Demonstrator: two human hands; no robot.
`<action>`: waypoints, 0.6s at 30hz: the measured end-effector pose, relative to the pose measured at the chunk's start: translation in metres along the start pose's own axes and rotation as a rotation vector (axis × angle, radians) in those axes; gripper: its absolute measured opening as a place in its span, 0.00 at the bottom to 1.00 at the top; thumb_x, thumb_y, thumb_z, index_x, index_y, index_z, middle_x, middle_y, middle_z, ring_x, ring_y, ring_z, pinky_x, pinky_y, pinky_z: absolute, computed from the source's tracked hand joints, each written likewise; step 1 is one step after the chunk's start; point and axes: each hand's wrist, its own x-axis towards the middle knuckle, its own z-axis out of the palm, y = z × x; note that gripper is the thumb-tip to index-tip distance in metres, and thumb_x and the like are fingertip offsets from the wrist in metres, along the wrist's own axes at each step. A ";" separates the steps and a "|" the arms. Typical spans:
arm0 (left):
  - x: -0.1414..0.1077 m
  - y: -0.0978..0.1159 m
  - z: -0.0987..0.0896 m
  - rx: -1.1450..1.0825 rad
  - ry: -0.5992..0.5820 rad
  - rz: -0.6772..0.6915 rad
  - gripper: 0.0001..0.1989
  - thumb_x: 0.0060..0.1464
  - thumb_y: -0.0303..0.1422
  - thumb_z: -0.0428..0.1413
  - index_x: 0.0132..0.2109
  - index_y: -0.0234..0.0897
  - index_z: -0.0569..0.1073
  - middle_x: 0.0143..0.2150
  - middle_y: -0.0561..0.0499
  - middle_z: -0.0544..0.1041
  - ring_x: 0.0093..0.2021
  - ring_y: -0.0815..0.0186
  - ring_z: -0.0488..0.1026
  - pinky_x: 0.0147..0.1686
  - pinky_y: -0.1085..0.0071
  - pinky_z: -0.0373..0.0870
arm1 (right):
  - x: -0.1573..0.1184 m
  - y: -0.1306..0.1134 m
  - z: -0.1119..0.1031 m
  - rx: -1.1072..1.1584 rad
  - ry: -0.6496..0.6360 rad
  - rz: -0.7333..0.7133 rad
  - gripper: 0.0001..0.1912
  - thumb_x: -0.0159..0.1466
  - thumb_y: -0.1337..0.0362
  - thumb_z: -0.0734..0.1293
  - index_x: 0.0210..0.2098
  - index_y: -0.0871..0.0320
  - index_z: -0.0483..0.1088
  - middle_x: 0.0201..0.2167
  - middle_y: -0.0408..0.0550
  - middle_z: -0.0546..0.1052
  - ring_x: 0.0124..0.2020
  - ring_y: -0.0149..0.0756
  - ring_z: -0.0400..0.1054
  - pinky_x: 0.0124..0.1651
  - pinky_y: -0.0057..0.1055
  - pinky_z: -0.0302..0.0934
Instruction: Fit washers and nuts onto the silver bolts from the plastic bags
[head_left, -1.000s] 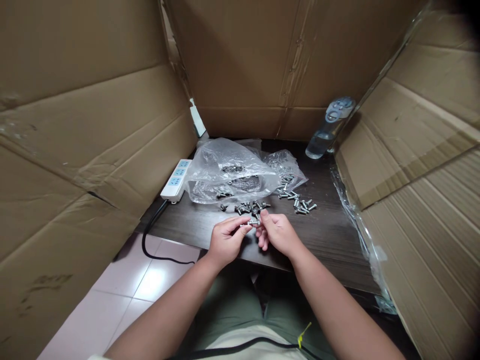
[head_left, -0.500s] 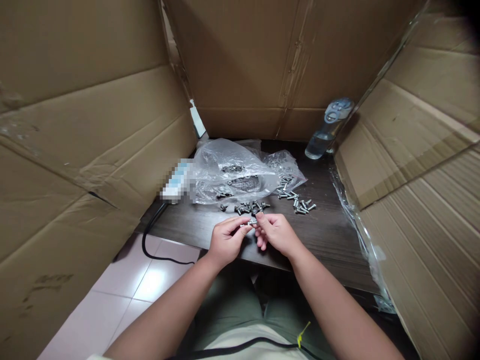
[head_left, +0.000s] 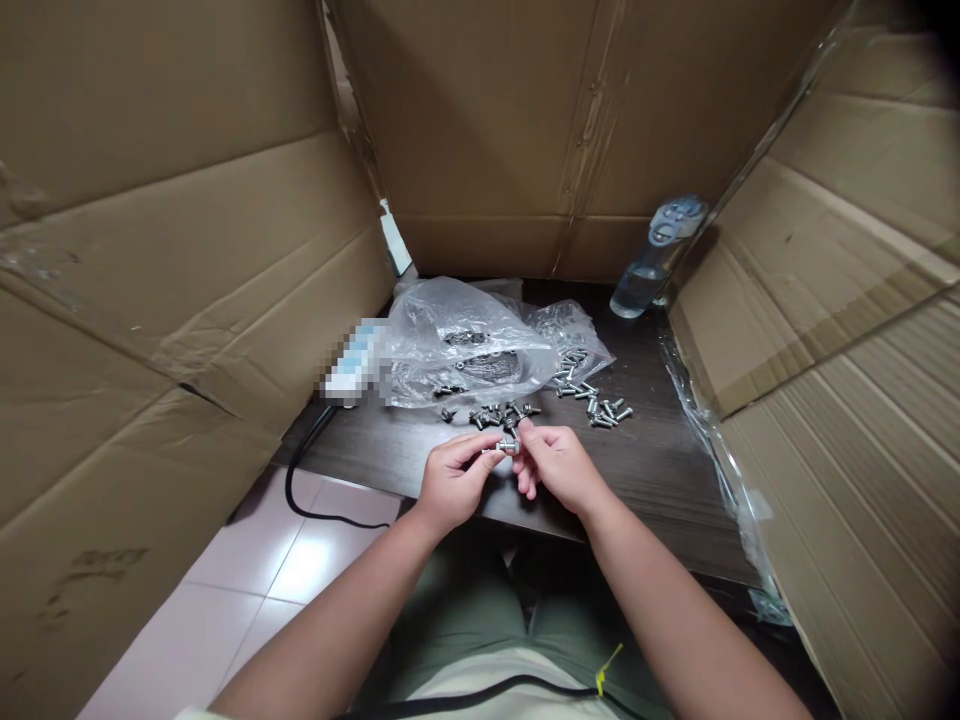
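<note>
Near the front of the dark table, my left hand (head_left: 454, 482) pinches a silver bolt (head_left: 508, 447) between thumb and fingertips. The bolt lies level, with a wider ring-like part around its shank; whether that is a nut or a washer I cannot tell. My right hand (head_left: 559, 466) has its thumb and index finger closed at the bolt's right end, the other fingers curled below. Just beyond my hands lies a small pile of dark-headed screws (head_left: 489, 414). Farther right, several loose silver bolts (head_left: 600, 412) lie on the tabletop.
A large clear plastic bag (head_left: 420, 310) with dark metal parts lies behind the screws. Beside it is a smaller bag (head_left: 559, 322) with bolts at its mouth. A water bottle (head_left: 641, 280) stands at the back right. Cardboard walls (head_left: 480, 120) surround the table (head_left: 660, 480).
My right thumb has shifted slightly up and right, so more of the bolt's right end shows. My left hand keeps its pinch and has hardly moved.
</note>
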 end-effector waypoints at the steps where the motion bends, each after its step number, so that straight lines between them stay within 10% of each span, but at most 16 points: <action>1: 0.000 0.000 0.000 0.001 0.006 -0.009 0.07 0.50 0.29 0.59 0.37 0.38 0.80 0.35 0.48 0.81 0.36 0.64 0.78 0.38 0.71 0.74 | 0.000 0.000 0.000 0.026 0.016 -0.001 0.25 0.59 0.45 0.64 0.24 0.62 0.68 0.16 0.43 0.70 0.13 0.28 0.65 0.14 0.23 0.59; 7: 0.003 0.003 -0.002 -0.035 0.033 -0.057 0.07 0.50 0.30 0.59 0.38 0.38 0.80 0.36 0.48 0.81 0.37 0.64 0.78 0.39 0.70 0.74 | -0.006 -0.007 -0.001 0.107 -0.063 -0.125 0.19 0.50 0.59 0.75 0.39 0.59 0.72 0.27 0.43 0.76 0.24 0.31 0.71 0.29 0.30 0.68; 14: 0.001 -0.001 0.001 -0.009 -0.035 -0.009 0.07 0.50 0.28 0.59 0.37 0.38 0.80 0.35 0.49 0.81 0.36 0.65 0.77 0.38 0.72 0.74 | -0.002 0.000 -0.001 -0.106 0.014 -0.050 0.24 0.60 0.47 0.64 0.22 0.63 0.68 0.14 0.42 0.69 0.12 0.26 0.63 0.14 0.22 0.57; 18: 0.002 0.001 0.001 -0.016 0.004 -0.040 0.07 0.49 0.28 0.60 0.37 0.37 0.80 0.35 0.48 0.81 0.36 0.65 0.78 0.38 0.73 0.74 | -0.001 0.000 -0.001 -0.006 0.020 -0.057 0.19 0.57 0.50 0.68 0.33 0.61 0.70 0.22 0.43 0.72 0.18 0.30 0.69 0.19 0.26 0.64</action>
